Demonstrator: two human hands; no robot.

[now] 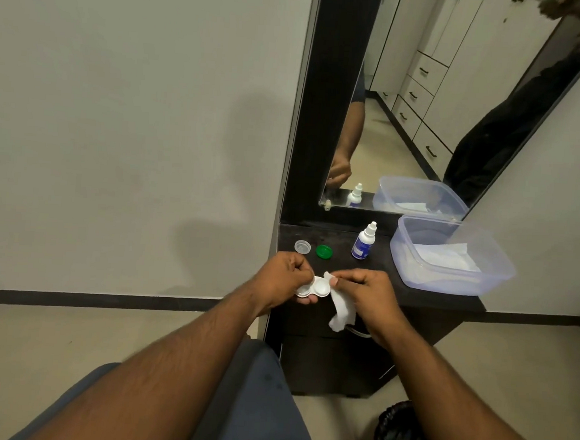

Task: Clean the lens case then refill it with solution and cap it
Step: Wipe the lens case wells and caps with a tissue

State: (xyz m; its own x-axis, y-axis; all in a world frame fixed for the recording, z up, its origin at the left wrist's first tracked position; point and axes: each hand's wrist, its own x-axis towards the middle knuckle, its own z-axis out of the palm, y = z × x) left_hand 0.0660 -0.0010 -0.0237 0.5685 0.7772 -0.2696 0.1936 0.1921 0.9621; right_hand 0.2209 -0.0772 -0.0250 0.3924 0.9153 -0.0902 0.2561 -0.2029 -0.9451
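Note:
My left hand (283,277) grips the white lens case (315,287) by its left well, holding it just off the front edge of the dark shelf (373,287). Both wells are uncapped and face up. My right hand (367,294) pinches a white tissue (341,307) at the case's right well, and the rest of the tissue hangs down. On the shelf behind lie a clear cap (302,247) and a green cap (325,252). The small solution bottle (363,243), white with a blue label, stands upright and capped.
A clear plastic tub (450,258) holding tissues sits at the right of the shelf. A mirror (445,93) leans behind it. A black-lined bin (400,437) with a used tissue stands on the floor at lower right. A plain wall is to the left.

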